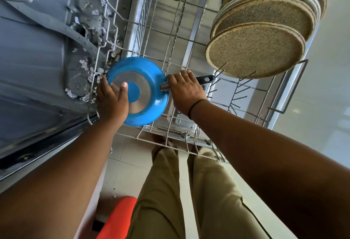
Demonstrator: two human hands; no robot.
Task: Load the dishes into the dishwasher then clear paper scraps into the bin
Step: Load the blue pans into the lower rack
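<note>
A blue frying pan (149, 79) stands on edge in the pulled-out wire rack (170, 49) of the dishwasher, its metal underside facing me. My left hand (111, 98) presses flat against the pan's underside at its left rim. My right hand (185, 91) is closed around the pan's black handle (206, 78). Several speckled tan plates (255, 49) stand in the rack at the upper right. Grey paper scraps (85, 64) lie scattered inside the dishwasher tub at the left.
The grey tub floor with its spray arm (53, 22) fills the left. An orange-red object (117, 218) sits on the pale tiled floor by my legs (161, 191). Rack tines (238, 91) stand right of my right hand.
</note>
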